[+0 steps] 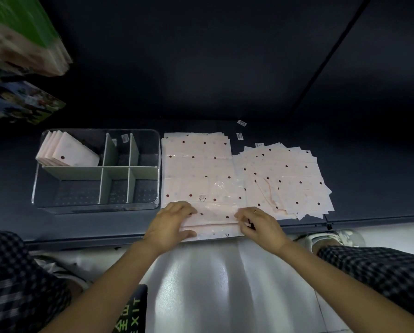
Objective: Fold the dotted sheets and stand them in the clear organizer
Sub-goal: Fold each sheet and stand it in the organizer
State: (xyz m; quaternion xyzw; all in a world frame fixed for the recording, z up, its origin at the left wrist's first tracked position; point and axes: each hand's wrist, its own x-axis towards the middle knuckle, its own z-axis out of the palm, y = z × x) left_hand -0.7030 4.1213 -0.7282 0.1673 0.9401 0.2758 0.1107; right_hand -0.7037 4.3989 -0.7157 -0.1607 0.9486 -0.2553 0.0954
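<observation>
Presently the left hand [171, 224] and right hand [259, 227] pinch the near edge of the thin, limp, slippery dotted sheet [198, 169]; grip corners.

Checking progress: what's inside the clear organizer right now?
The clear organizer holds a leaning row of folded dotted sheets in its back-left compartment. The other compartments show only the dotted floor; parts of the back ones are hidden behind the dividers.

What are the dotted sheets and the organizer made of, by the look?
Dotted sheets: probably thin glossy plastic film, pale pink; glare and soft wrinkles near the hands suggest it, though coated paper is possible.
Organizer: clear rigid plastic, likely acrylic; see-through walls with bright edges. Its dividers look opaque, matte, grey-green.
</observation>
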